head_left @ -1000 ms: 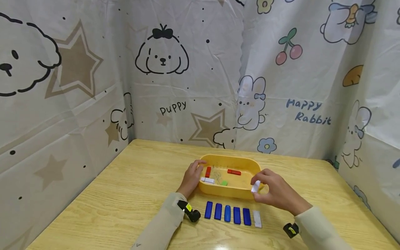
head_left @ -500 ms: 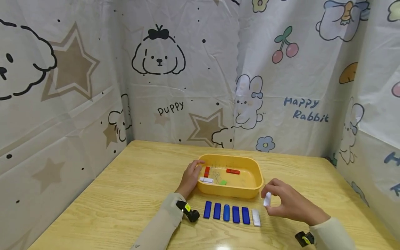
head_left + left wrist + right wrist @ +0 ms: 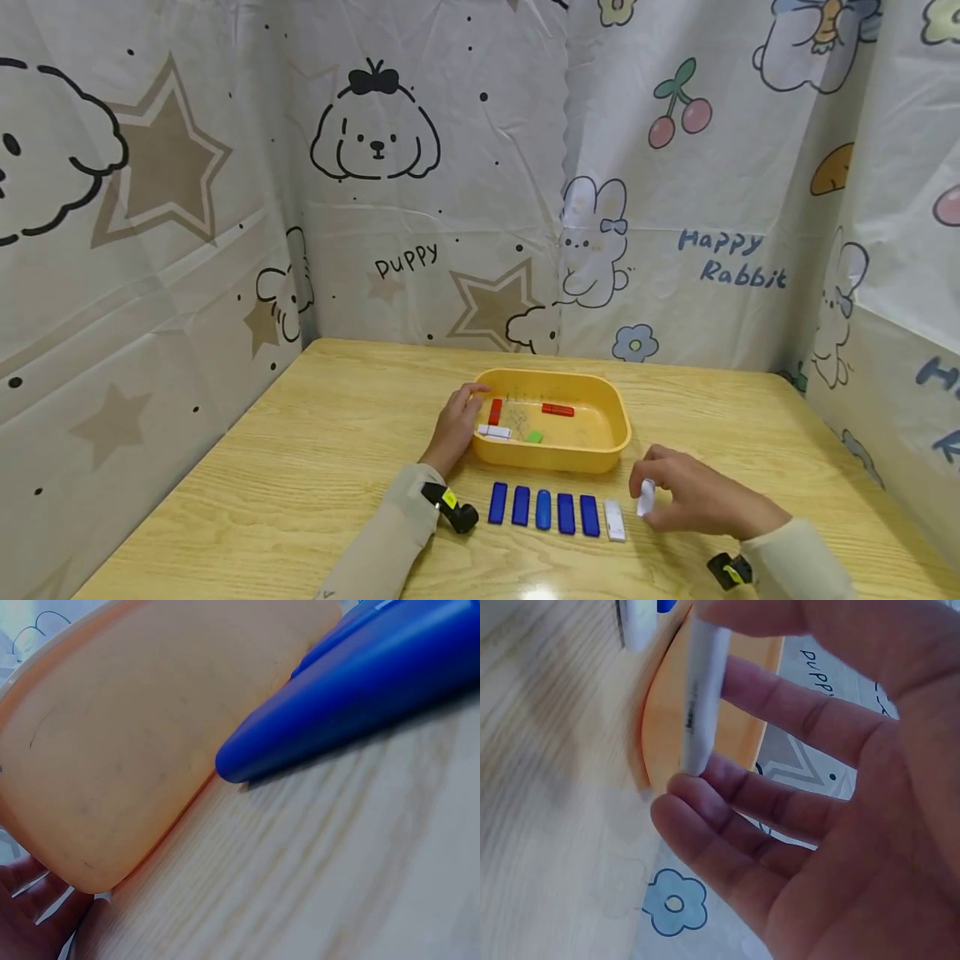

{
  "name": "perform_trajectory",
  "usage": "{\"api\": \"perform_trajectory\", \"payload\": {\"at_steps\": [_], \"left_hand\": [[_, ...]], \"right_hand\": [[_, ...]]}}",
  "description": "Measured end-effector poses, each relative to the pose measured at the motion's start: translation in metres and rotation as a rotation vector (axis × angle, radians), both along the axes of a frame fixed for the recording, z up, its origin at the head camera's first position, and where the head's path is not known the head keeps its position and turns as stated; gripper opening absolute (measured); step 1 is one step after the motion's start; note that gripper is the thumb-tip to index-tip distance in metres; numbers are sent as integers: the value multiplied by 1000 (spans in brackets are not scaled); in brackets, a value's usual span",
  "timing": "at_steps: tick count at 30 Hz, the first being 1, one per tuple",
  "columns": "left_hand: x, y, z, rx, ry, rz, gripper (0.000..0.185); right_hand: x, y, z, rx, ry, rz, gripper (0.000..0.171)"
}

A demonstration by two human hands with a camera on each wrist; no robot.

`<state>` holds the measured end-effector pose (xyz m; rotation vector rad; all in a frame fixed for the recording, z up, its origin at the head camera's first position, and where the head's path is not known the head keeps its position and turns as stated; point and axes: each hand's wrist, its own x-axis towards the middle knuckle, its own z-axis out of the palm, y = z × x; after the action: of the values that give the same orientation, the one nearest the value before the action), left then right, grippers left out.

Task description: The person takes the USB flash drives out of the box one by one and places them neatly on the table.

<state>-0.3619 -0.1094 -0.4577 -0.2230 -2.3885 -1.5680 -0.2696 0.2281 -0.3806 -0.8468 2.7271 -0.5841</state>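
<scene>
Already, five flat blue plastic pieces [image 3: 543, 509] and one white plastic piece [image 3: 614, 520] are laid in a row on the pale wooden table [image 3: 300, 467], low in the centre of the head view; two red pieces, one white and one green are left in the shallow yellow plastic tray [image 3: 600, 457] just above the row, so the sorting is judged about half done. A second small white piece [image 3: 646, 497] is pinched upright between thumb and curled fingers of the right hand [image 3: 693, 502], right of the row's end. The tray's left rim is gripped by the left hand [image 3: 454, 429].
</scene>
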Motion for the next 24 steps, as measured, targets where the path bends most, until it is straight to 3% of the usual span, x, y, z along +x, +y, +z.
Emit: {"api": "perform_trajectory", "payload": {"at_steps": [8,24], "left_hand": [[0,-1,1,13,4,0,29],[0,-1,0,17,4,-9,30]], "right_hand": [[-2,-2,-7,17,-67,48,24],[1,-6,-16,19,-136,-14,48]]}}
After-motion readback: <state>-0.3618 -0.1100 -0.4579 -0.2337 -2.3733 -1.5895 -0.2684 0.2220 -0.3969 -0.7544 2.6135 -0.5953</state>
